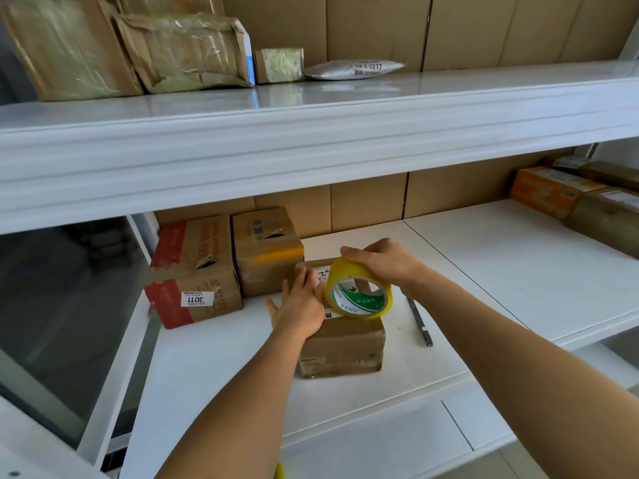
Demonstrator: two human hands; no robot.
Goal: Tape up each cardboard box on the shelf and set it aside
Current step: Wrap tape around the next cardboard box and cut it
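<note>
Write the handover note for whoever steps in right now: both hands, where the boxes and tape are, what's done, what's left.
Left hand: flat, fingers straight, pressing on top of the small box at the front of the lower shelf.
Right hand: grips the yellow tape roll, which sits on that box's top.
Two more boxes stand at the left rear: the red-printed box and the box behind it. A slim cutter-like tool lies to the right of the small box.
Done: the small box already looks wrapped in glossy tape on its sides.
Left: finish this strip, cut it, set the box aside. Whether the other two need tape, I cannot tell.
</note>
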